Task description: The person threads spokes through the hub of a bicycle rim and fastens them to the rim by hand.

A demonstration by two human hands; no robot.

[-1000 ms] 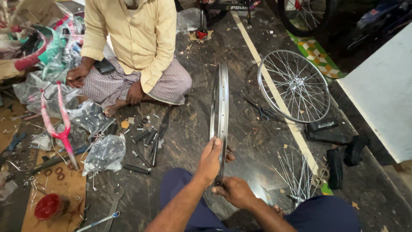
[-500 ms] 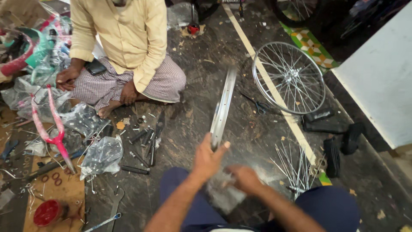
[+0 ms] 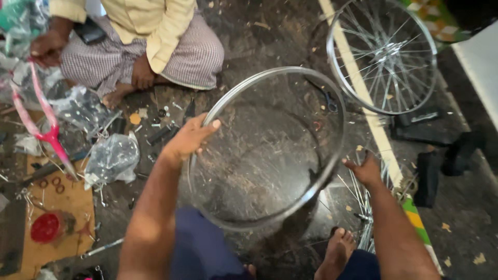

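- Dark, littered floor [image 3: 270, 31].
- Left hand [image 3: 189, 139] grips the bare wheel rim [image 3: 332, 103].
- Right hand [image 3: 365, 170] grips the rim's opposite edge.
- Spoked wheel [image 3: 384, 52] lies beyond the rim.

Spoked bicycle wheel [image 3: 384, 54] lies flat on the dark floor [image 3: 270, 31], upper right. A seated person in a yellow shirt [image 3: 150, 23] and striped cloth sits cross-legged, upper left. Pink bicycle fork [image 3: 44, 122] at the left edge, beside clear plastic bags [image 3: 111, 158]. Red round lid [image 3: 45, 227] rests on cardboard [image 3: 49, 249]. Loose spokes [image 3: 363, 207] lie lower right.
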